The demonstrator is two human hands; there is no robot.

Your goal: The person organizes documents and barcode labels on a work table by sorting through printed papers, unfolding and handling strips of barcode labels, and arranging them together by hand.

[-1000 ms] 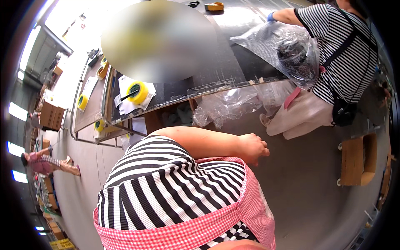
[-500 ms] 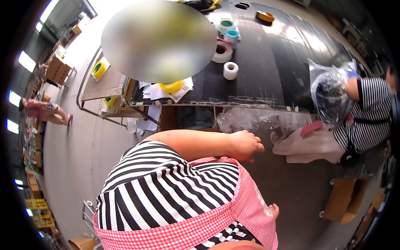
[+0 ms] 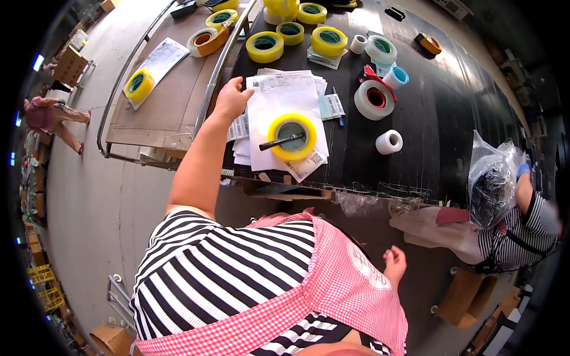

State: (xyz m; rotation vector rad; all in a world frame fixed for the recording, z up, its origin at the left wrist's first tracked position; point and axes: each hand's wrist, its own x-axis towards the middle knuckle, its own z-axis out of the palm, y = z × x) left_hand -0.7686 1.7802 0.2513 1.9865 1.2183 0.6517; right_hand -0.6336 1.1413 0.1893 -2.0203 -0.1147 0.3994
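My left hand [image 3: 232, 98] is stretched over the dark table, beside the upper left edge of a stack of printed paper sheets [image 3: 279, 98]. Its thumb and forefinger are apart, with nothing visible between them. A yellow tape roll [image 3: 304, 132] lies on the sheets, and a black marker [image 3: 279, 142] rests across its core. Small label slips [image 3: 309, 164] stick out around the stack. To the right, low beside the pink checked apron, hangs my right hand [image 3: 395, 264]. Its fingers are loosely bent and apart, holding nothing.
More yellow tape rolls [image 3: 265, 47] stand behind the papers. A red tape dispenser [image 3: 378, 83] and a small white roll [image 3: 389, 142] are farther right. A metal-railed cart [image 3: 172, 89] adjoins the table's left. A co-worker [image 3: 509, 237] handles a clear plastic bag [image 3: 494, 187] at right.
My left hand has gone from in front of my body to the far left, over the table by the papers. The view has shifted, showing more of the tabletop.
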